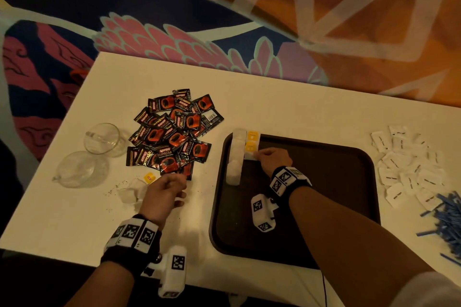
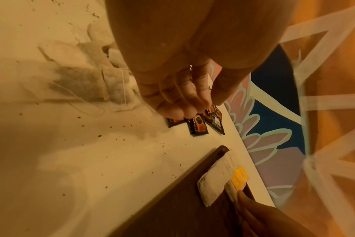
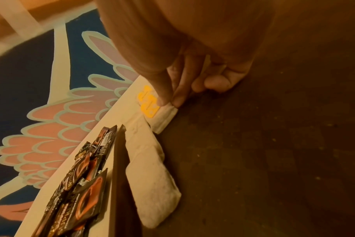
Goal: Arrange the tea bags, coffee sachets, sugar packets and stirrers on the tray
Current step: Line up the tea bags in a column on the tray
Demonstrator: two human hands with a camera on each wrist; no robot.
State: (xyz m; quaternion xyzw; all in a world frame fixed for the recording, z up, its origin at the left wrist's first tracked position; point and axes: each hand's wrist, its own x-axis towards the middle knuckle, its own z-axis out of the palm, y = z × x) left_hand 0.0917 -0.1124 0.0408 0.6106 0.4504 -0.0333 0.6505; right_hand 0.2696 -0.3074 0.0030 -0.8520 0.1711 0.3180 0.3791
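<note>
1. Right hand (image 1: 272,159): thumb and forefinger pinch a tea bag (image 3: 166,117) at the far-left corner of the brown tray (image 1: 349,207).
2. Left hand (image 1: 162,194): fingers loosely curled, holding nothing, above the worktop (image 1: 287,97).
3. Coffee sachets (image 1: 174,132) piled left of the tray; sugar packets (image 1: 409,164) and blue stirrers (image 1: 446,219) to its right.

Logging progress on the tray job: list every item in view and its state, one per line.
Tray: holds tea bags only.
Tea bags on tray: in a row along its left edge.
Right hand: pinching a tea bag.
Left hand: relaxed, holding nothing.
Coffee sachets: piled on table.
Loose tea bags: on table.
Sugar packets: off tray.
Stirrers: off tray.
Glass cups: empty.
</note>
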